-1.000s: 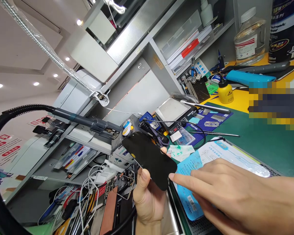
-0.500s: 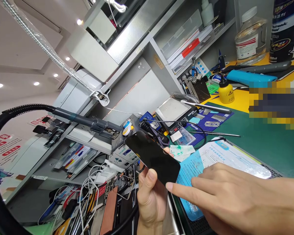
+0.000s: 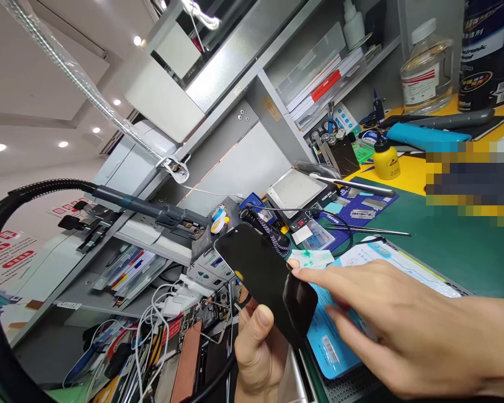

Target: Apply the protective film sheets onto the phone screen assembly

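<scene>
In the head view, the left hand (image 3: 258,350) pinches the black phone (image 3: 269,280) upright above the bench beside the blue packet (image 3: 334,350), while the right hand (image 3: 386,319), index finger outstretched and others loosely curled, reaches to its edge.

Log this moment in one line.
left hand: holds dark-faced phone | right hand: index fingertip at phone's edge | below right hand: blue-and-white packet
</scene>
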{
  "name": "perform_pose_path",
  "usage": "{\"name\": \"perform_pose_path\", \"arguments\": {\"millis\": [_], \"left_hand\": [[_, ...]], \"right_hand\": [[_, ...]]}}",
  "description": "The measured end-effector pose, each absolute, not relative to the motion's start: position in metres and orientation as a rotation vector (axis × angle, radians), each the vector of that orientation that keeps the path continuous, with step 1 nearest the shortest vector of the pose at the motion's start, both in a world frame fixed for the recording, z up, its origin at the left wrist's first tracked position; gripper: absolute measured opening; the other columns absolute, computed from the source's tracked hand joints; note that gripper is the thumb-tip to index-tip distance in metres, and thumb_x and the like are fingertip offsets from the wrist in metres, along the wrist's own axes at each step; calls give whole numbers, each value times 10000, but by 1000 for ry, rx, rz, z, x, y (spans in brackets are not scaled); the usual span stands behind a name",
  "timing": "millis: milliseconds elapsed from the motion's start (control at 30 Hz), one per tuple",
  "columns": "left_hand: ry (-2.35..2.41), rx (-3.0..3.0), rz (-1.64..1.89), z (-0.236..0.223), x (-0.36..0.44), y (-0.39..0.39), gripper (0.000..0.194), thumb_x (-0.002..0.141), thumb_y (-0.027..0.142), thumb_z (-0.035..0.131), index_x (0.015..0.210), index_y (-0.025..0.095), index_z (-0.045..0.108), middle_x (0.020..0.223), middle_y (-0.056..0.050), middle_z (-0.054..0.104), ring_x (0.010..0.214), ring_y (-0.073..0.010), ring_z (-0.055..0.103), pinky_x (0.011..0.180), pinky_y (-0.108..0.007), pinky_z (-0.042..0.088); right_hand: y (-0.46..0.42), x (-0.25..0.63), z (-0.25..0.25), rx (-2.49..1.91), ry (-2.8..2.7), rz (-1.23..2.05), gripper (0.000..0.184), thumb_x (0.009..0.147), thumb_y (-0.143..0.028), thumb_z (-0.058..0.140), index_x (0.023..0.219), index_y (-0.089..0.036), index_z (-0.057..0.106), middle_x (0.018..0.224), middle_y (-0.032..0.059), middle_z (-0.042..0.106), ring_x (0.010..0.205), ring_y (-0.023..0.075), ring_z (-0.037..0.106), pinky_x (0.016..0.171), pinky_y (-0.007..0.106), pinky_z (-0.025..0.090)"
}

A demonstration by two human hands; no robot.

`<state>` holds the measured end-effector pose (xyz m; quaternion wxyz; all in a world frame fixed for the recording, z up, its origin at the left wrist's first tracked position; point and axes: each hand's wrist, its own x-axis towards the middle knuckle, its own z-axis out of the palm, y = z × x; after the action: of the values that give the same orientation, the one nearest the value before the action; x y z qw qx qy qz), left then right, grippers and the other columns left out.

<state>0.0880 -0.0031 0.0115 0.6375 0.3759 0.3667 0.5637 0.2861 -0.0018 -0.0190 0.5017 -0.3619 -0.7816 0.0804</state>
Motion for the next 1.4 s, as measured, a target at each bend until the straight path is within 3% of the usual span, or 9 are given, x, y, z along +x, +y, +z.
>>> {"name": "perform_pose_path", "arguments": {"millis": [100, 233, 300, 400, 700, 833, 933, 1233, 1400], "left_hand": [[839, 881, 1238, 12, 91, -3, 592, 698, 399, 832, 1271, 307, 714, 1256, -70, 740, 1344, -387, 535, 1145, -535, 401], [833, 859, 1158, 9, 93, -5, 619, 669, 429, 843, 1254, 263, 724, 1234, -109, 742, 1287, -420, 576, 1107, -569, 427], [840, 836, 1146, 7, 93, -6, 616, 641, 431, 858, 1219, 251, 742, 1206, -114, 750, 1262, -427, 591, 1088, -573, 442], [862, 813, 1150, 4, 92, -7, 592, 617, 402, 869, 1171, 224, 762, 1161, -122, 760, 1228, -429, 614, 1066, -571, 461], [858, 739, 1126, 9, 102, 6, 235, 863, 345, 679, 946, 157, 793, 1077, -130, 774, 1159, -346, 667, 1027, -492, 503], [946, 800, 1204, 10, 106, 5, 130, 854, 285, 737, 812, 164, 762, 921, -84, 782, 1053, -283, 709, 981, -415, 523], [948, 855, 1202, 10, 108, 4, 187, 843, 308, 767, 751, 147, 740, 869, -87, 772, 999, -271, 715, 943, -392, 530], [963, 1021, 1205, 3, 107, 5, 194, 856, 280, 757, 979, 133, 784, 1115, -105, 763, 1060, -259, 688, 1016, -375, 453], [949, 1027, 1216, 4, 109, 6, 243, 824, 307, 780, 1007, 148, 787, 1060, -102, 775, 1080, -290, 683, 1011, -406, 458]], "right_hand": [[6, 285, -7, -975, -1763, 535, 343, 883, -281, 598, 1217, -216, 641, 928, 42, 733, 770, 190, 692, 711, 287, 537], [22, 287, 7, -1088, -1517, 1227, 506, 803, -553, 722, 1167, -210, 643, 909, 29, 678, 726, 180, 638, 649, 282, 513], [29, 289, 9, -992, -1438, 1548, 477, 762, -566, 770, 1044, -193, 677, 849, 17, 654, 689, 157, 601, 609, 256, 483], [34, 291, 5, -895, -1362, 1760, 349, 736, -469, 835, 780, -179, 647, 683, -22, 589, 641, 124, 552, 588, 223, 436], [47, 289, -9, -830, -1238, 1787, 358, 701, -435, 853, 677, -165, 620, 626, -18, 569, 575, 127, 546, 572, 270, 465], [49, 289, -8, -841, -1295, 1722, 379, 670, -466, 871, 687, -151, 663, 651, 3, 585, 610, 145, 546, 560, 284, 492], [49, 291, -9, -840, -1338, 1692, 382, 674, -476, 870, 719, -139, 696, 692, 21, 605, 658, 160, 554, 570, 289, 518], [51, 290, -13, -880, -1367, 1614, 359, 664, -457, 886, 756, -144, 738, 706, -1, 565, 656, 149, 525, 569, 293, 566], [48, 290, -8, -886, -1331, 1612, 356, 660, -445, 895, 769, -133, 763, 699, 3, 567, 656, 147, 507, 609, 322, 569]]}}
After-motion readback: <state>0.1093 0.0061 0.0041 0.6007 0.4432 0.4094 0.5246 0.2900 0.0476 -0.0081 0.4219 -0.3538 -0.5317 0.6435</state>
